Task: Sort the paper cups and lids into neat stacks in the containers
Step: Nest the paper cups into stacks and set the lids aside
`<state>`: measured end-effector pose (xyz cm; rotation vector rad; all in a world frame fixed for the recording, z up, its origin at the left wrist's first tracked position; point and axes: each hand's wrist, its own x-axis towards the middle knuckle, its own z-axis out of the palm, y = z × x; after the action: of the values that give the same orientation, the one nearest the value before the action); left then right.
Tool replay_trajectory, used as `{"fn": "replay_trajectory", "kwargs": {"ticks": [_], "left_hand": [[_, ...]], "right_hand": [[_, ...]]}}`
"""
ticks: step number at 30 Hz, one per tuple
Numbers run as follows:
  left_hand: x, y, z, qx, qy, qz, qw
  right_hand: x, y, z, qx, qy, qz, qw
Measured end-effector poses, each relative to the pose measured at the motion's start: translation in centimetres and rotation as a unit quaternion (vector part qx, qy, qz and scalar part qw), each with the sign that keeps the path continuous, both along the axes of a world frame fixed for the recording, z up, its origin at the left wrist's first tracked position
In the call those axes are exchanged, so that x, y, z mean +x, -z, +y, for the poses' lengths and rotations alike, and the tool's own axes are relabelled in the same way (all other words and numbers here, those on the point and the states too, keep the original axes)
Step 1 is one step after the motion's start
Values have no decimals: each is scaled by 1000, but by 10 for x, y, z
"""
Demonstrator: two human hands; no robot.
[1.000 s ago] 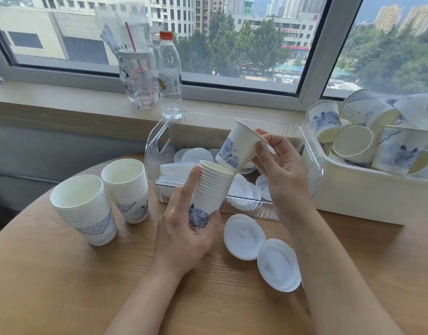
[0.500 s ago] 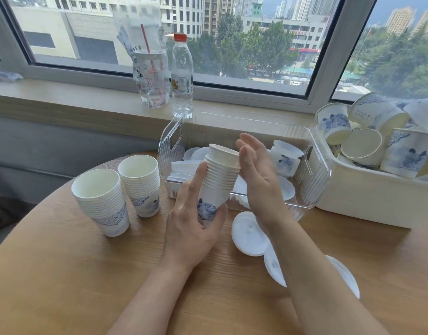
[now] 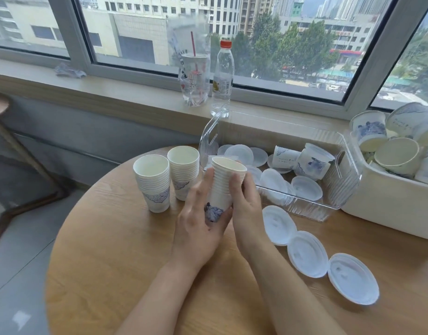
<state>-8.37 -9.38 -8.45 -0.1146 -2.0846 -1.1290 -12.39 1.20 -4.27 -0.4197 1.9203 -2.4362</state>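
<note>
A stack of white paper cups with a blue print (image 3: 221,187) is held upright above the round wooden table (image 3: 116,250). My left hand (image 3: 200,228) grips its lower part and my right hand (image 3: 244,204) presses against its right side. Two more cup stacks (image 3: 153,182) (image 3: 184,172) stand on the table to the left. A clear plastic bin (image 3: 328,206) behind holds loose white lids and two lidded cups (image 3: 313,162). Three lids (image 3: 307,253) lie on the table at the right. A white bin (image 3: 386,209) at far right holds several loose cups (image 3: 396,153).
A water bottle (image 3: 223,76) and a clear drink cup with a red straw (image 3: 194,78) stand on the window sill behind the clear bin. A wooden stool (image 3: 5,131) stands at far left. The table's left edge drops to a grey floor.
One second ago my right hand held a single cup over the stack; that cup now sits on the stack. My right hand has closed against the stack's side. The view shifted left.
</note>
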Motion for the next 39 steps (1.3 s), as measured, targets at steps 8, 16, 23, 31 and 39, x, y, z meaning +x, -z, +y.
{"fn": "replay_trajectory", "kwargs": {"ticks": [8,16,23,31,39], "left_hand": [[6,-3,-19,-99,9,-31,995],[9,-15,-48,-69,-226,67,969],[10,-16,-70,53,-328,69,941],[3,-5,-72,167,-208,-99,959],[4,-6,-68,155,-201,-123,960]], "right_hand": [[-4,30,11,31,34,57,997],[-18,38,7,120,32,95,988],[-15,36,6,176,72,117,975],[-15,40,4,177,57,106,977],[-16,39,4,181,44,96,978]]}}
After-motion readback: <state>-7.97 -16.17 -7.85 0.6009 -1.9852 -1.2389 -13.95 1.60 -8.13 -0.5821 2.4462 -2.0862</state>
